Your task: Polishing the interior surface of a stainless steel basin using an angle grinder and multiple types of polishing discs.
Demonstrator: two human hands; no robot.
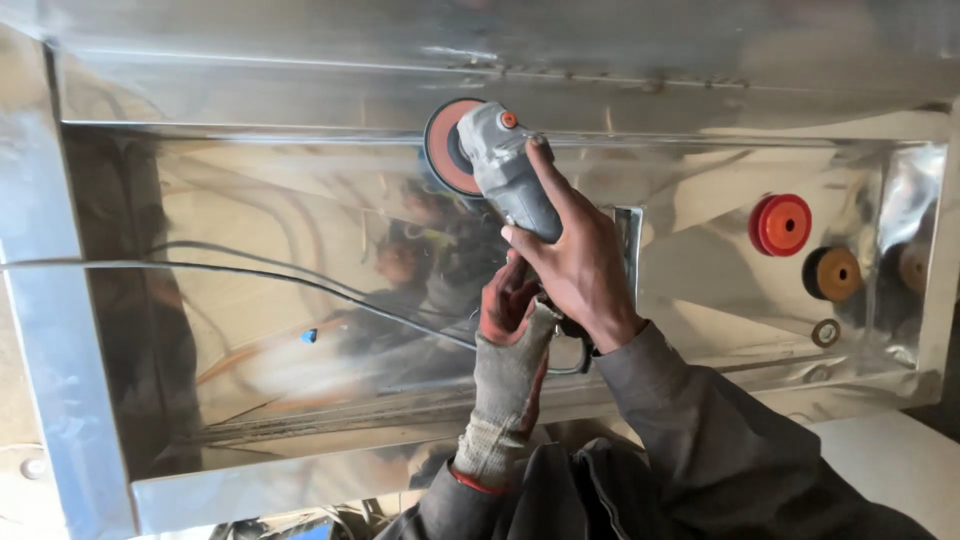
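**A:** Head view first: where is the angle grinder (pixel 505 165)?

**B:** Up near the top middle, inside the shiny steel tray (pixel 90 400). Its orange disc (pixel 443 147) sits against the seam where the tray's floor meets the far wall.

**A:** And the hands?

**B:** Both are clamped on the grinder. The bare right hand (pixel 575 265) wraps the grey body from above, fingers closed round it, just behind the head. The left hand (pixel 508 305), in a grey glove with a red palm, grips lower down at the tail end, tucked directly under the right one. So the hands are close together, touching, with the disc well ahead of them.

**A:** Anything else about?

**B:** A black cable (pixel 250 270) runs from the left edge across the tray toward the hands. At the right end lie a red disc (pixel 781 224), a brown wheel (pixel 832 273) and a small ring (pixel 826 332), well apart from the hands.
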